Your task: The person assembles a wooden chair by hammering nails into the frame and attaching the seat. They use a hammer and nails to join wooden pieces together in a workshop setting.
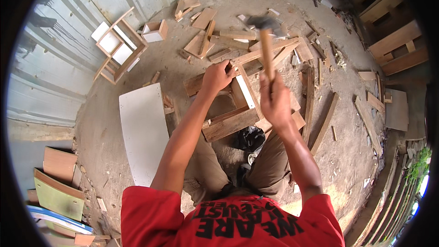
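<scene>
My right hand [275, 100] is wrapped round the wooden handle of a hammer [266, 48]. The hammer's dark head is raised and blurred, to the right of my other hand. My left hand [216, 77] is at the far corner of a small wooden box frame [232, 125], its fingers closed in a pinch; whatever is between them is too small or hidden to name. The frame stands between my knees, with a white strip [244, 89] along its inner right side. A long wooden strip [267, 51] extends right from that far corner.
A white panel [144, 132] lies to the left. Farther off stand a small frame with drawer-like parts [120, 48] and an open box [155, 31]. A black plastic bag [250, 138] is near my right knee. Wood offcuts [201, 41] and long strips [324, 123] litter the ground.
</scene>
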